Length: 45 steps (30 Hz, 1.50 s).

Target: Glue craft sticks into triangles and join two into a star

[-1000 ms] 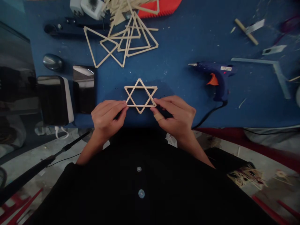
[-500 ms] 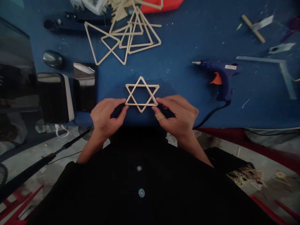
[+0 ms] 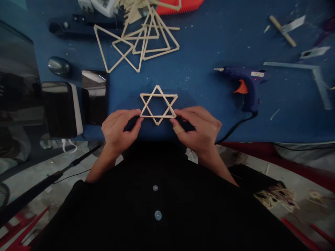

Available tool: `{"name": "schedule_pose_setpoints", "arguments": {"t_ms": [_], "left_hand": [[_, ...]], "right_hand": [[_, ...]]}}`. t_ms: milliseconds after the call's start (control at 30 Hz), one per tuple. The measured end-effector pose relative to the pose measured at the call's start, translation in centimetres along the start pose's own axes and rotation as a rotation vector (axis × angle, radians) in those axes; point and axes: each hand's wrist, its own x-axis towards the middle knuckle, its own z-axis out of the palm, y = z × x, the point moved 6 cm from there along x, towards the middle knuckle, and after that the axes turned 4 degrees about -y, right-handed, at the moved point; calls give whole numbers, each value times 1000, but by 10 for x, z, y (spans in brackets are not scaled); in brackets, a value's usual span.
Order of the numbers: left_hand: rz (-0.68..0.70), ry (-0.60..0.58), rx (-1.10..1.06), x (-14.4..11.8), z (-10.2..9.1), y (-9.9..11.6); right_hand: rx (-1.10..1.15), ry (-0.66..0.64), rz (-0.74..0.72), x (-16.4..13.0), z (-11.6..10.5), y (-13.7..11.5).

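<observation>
A six-pointed star (image 3: 158,117) made of two overlapping triangles of pale wooden sticks is in front of me at the near side of the blue table. My left hand (image 3: 120,127) pinches its lower left corner between thumb and forefinger. The lower right corner is pinched by my right hand (image 3: 199,126), which has a plaster around the thumb. One point of the star faces away from me and one faces my body. Beyond it lie several stick triangles (image 3: 157,51), overlapping one another.
On the right lies a blue glue gun (image 3: 242,75) with an orange trigger, its cable running off the near edge. A phone (image 3: 94,97), a computer mouse (image 3: 59,66) and a black-and-white device (image 3: 59,109) are at left. At the back sits a red tray-like thing (image 3: 180,6).
Both hands and the star have stayed in place. A small red light now shows on the glue gun's body.
</observation>
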Motion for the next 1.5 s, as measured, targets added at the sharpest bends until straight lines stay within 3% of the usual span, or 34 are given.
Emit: {"name": "schedule_pose_setpoints", "arguments": {"t_ms": [267,433,567,633,733,867,1000,1200,1367,1500], "left_hand": [[94,26,-48,2,1,3],[171,84,46,-2,-5,12],[211,159,23,-1,-17,28],[160,163,-75,1,-22,33],[-27,122,-234,1,-22,30],[-284,110,-350,-9,-12,13],[-394,127,-372,-11,-2,-5],[-167,73,-211,7,2,-3],[-114,2,-57,3,4,-1],[-76,-32,-64,2,4,0]], "right_hand": [[25,74,-100,2,-3,-5],[67,181,-235,1,-20,-30],[16,223,-215,1,-36,-49],[-56,195,-217,4,-37,-51],[-10,170,-295,8,-30,-46],[63,220,-272,8,-18,-32],[70,197,-230,5,-6,-25],[89,153,-217,10,4,-17],[63,91,-182,10,6,-15],[59,61,-154,7,4,-14]]}}
